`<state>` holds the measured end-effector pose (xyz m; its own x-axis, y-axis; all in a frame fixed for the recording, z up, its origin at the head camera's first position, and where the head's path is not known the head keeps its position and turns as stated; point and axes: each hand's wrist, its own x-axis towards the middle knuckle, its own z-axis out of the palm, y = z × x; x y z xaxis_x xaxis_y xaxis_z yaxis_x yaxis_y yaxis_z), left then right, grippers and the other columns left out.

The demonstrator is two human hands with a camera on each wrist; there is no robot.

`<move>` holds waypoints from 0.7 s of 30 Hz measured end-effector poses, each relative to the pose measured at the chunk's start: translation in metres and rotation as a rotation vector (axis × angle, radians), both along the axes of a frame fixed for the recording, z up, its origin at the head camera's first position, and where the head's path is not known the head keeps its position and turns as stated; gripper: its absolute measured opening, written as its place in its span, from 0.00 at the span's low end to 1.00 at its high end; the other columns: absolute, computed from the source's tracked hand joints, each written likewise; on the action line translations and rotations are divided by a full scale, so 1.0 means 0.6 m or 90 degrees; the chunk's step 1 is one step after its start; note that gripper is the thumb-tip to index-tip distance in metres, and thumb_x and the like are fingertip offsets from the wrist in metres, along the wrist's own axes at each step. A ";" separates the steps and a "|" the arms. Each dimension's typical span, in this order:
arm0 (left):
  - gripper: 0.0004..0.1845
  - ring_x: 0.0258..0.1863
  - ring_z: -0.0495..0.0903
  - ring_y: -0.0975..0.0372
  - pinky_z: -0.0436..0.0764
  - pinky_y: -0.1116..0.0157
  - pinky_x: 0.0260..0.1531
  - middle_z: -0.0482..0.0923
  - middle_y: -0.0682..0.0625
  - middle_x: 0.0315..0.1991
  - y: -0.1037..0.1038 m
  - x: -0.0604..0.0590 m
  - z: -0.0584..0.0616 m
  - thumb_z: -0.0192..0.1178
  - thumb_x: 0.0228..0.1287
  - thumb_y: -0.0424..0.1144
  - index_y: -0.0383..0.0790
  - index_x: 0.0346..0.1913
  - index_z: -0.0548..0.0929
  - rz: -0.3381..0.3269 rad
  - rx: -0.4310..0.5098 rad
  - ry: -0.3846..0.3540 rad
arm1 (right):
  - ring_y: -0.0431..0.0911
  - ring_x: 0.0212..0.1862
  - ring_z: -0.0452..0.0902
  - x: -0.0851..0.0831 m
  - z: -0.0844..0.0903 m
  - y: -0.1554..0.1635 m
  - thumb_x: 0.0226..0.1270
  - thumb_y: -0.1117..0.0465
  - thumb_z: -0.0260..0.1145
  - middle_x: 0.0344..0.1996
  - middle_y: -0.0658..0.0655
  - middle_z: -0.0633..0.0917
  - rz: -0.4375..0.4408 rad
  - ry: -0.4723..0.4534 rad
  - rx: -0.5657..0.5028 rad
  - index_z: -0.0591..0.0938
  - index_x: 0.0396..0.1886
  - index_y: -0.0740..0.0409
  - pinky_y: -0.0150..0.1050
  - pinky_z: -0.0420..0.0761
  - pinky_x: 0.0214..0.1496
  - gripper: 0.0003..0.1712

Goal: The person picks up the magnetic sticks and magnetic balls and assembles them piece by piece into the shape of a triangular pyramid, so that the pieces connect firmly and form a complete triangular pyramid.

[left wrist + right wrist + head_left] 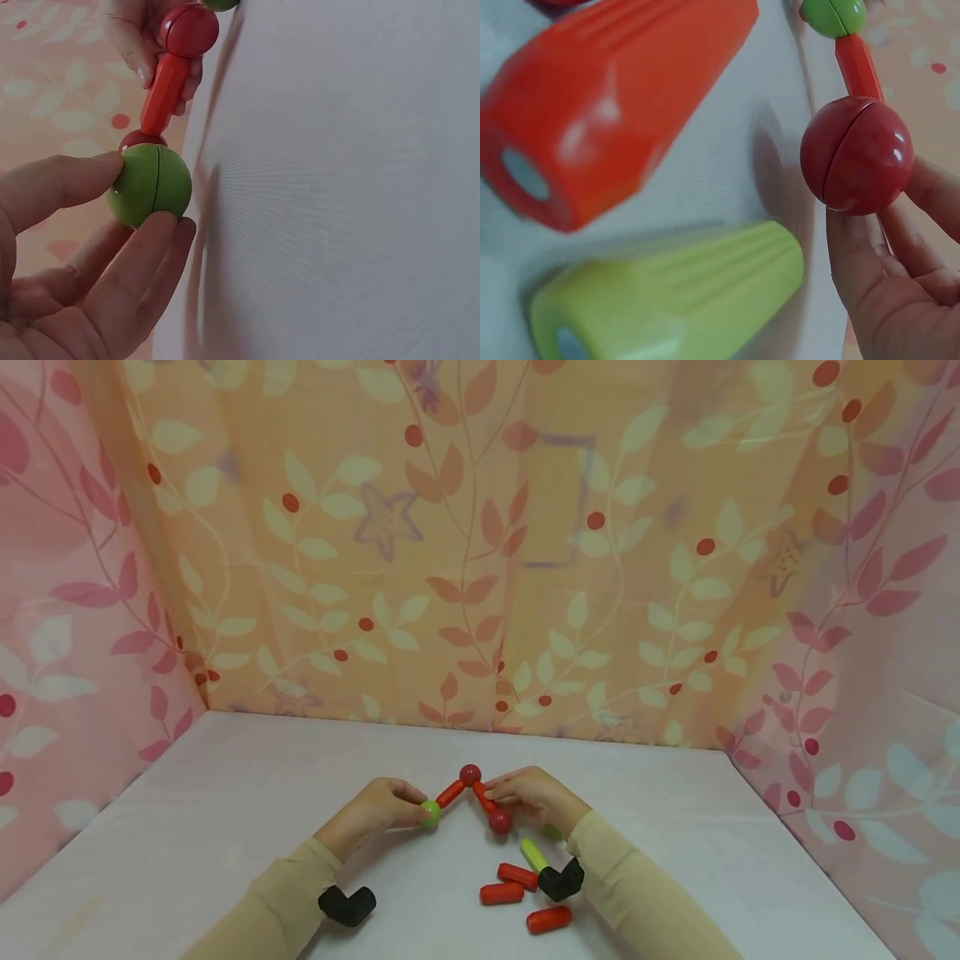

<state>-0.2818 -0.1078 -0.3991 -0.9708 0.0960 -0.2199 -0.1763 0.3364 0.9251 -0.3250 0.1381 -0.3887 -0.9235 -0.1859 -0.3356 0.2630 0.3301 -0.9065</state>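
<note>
A bent chain of balls and rods is spread between both hands. At its left end, my left hand (375,814) pinches a green ball (161,187) between thumb and fingers. A red rod (451,794) runs from it to a red ball (470,774) at the bend. From there a second red rod (164,96) leads to another red ball (857,156). My right hand (538,793) grips this second rod, with fingers along its far side. The chain appears held just above the table, casting a shadow below.
Nearer me lie loose red rods (517,877) and a yellow-green rod (675,292) with a metal disc in its end. Another green ball (552,832) is partly hidden by the right wrist. Floral curtains (480,568) enclose the white table (300,752) at back and sides.
</note>
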 end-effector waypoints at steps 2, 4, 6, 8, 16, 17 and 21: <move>0.13 0.37 0.83 0.60 0.86 0.64 0.41 0.83 0.42 0.42 0.000 0.000 -0.001 0.72 0.52 0.29 0.30 0.42 0.84 -0.005 -0.002 0.002 | 0.42 0.36 0.82 -0.001 0.000 0.000 0.63 0.66 0.70 0.42 0.56 0.89 -0.001 -0.001 0.008 0.87 0.49 0.66 0.35 0.85 0.46 0.15; 0.13 0.37 0.83 0.60 0.86 0.64 0.41 0.83 0.42 0.42 0.000 0.000 -0.002 0.72 0.52 0.28 0.29 0.42 0.84 -0.010 0.001 0.005 | 0.43 0.38 0.82 -0.002 0.000 0.000 0.62 0.65 0.70 0.43 0.56 0.88 -0.005 -0.003 0.017 0.87 0.48 0.64 0.34 0.85 0.46 0.15; 0.13 0.36 0.83 0.60 0.86 0.64 0.41 0.84 0.42 0.42 0.000 -0.001 -0.003 0.71 0.53 0.27 0.29 0.42 0.84 -0.013 0.006 0.006 | 0.44 0.38 0.82 -0.005 -0.001 0.000 0.62 0.65 0.71 0.43 0.57 0.88 -0.008 -0.005 0.025 0.88 0.48 0.63 0.34 0.85 0.45 0.14; 0.13 0.36 0.83 0.60 0.86 0.64 0.41 0.84 0.42 0.42 -0.001 -0.001 -0.003 0.71 0.53 0.27 0.29 0.42 0.84 -0.012 0.004 0.008 | 0.44 0.38 0.82 -0.007 -0.004 0.000 0.62 0.65 0.71 0.43 0.57 0.88 -0.007 -0.006 0.025 0.88 0.47 0.63 0.34 0.85 0.45 0.14; 0.13 0.37 0.83 0.60 0.86 0.63 0.41 0.84 0.42 0.42 -0.001 -0.005 -0.007 0.72 0.54 0.28 0.29 0.43 0.85 -0.009 0.003 0.001 | 0.44 0.37 0.81 -0.011 -0.009 0.000 0.62 0.66 0.71 0.42 0.56 0.88 -0.009 -0.018 0.024 0.88 0.47 0.63 0.32 0.85 0.42 0.13; 0.13 0.37 0.83 0.60 0.86 0.63 0.41 0.84 0.42 0.42 -0.002 -0.005 -0.007 0.71 0.54 0.28 0.29 0.43 0.85 -0.010 0.005 0.001 | 0.44 0.37 0.81 -0.010 -0.009 0.000 0.62 0.66 0.71 0.42 0.57 0.88 -0.010 -0.019 0.023 0.88 0.47 0.63 0.31 0.84 0.42 0.13; 0.13 0.38 0.83 0.60 0.86 0.64 0.42 0.84 0.42 0.43 -0.003 -0.006 -0.009 0.71 0.54 0.28 0.30 0.44 0.85 -0.012 0.001 0.001 | 0.44 0.37 0.80 -0.010 -0.009 -0.001 0.62 0.66 0.70 0.42 0.57 0.88 -0.012 -0.021 0.026 0.88 0.47 0.63 0.29 0.83 0.39 0.13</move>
<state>-0.2852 -0.1096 -0.4047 -0.9692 0.1153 -0.2178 -0.1679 0.3378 0.9261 -0.3308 0.1374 -0.3939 -0.9148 -0.1535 -0.3736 0.3000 0.3609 -0.8830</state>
